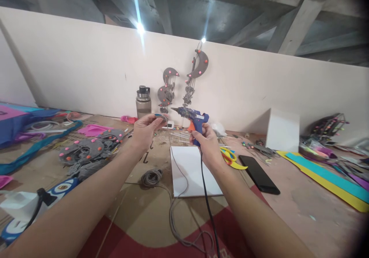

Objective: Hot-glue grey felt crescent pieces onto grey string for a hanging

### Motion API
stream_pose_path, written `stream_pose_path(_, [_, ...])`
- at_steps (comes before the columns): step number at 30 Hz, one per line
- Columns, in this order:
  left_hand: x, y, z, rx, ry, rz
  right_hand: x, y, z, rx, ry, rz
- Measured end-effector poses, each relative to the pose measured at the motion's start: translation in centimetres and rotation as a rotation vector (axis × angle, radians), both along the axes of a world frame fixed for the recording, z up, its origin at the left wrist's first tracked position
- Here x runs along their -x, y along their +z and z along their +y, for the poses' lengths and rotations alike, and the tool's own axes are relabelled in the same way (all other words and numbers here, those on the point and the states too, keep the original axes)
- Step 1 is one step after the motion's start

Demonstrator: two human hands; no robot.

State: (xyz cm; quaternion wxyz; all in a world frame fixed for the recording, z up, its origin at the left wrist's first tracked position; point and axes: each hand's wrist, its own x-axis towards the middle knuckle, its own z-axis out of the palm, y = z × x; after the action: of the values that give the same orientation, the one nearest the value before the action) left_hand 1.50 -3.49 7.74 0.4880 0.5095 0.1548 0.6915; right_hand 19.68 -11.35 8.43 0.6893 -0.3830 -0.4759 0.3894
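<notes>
the left hand (pixel 146 130) has its thumb and finger pinched tight, with almost no gap, on a small gray piece (pixel 163 118). the piece sits right at the fingertips, on the side that faces the right hand (pixel 210 141). the right hand's fingers are curled round the grip of a blue glue gun (pixel 192 116). the gun's long top part lies almost flat, from side to side. its nose points left, to the left fingertips, and is a bit higher than the gray piece. the nose and the piece look near but not touching, though i cannot tell how far apart they are front to back. the left hand is the nearer one to the piece.

a thin gray cord (pixel 170 214) hangs below the left fingers and loops down toward the person. a black wire (pixel 205 192) drops from the gun, under the right hand. a white sheet (pixel 196 177) lies below, between the two hands. a bottle (pixel 143 103) stands behind the left fingers, close to the wall (pixel 109 66). yellow scissors (pixel 234 162) and a black phone (pixel 258 173) lie to the right of the right fingers. there is open air above both hands.
</notes>
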Motion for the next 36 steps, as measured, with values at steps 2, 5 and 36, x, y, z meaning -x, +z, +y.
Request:
stream_pose_path(2, [0.2,0.1,0.1,-0.016,0.026,-0.003,0.1,-0.1,-0.1,-0.049,0.009,-0.051])
stream_pose_path(5, [0.3,0.1,0.3,0.005,0.055,-0.006,0.3,-0.2,-0.4,-0.131,0.03,-0.113])
stream_pose_path(36, [-0.4,0.4,-0.5,0.09,-0.024,-0.032,1.0,-0.6,-0.8,-0.227,0.059,-0.219])
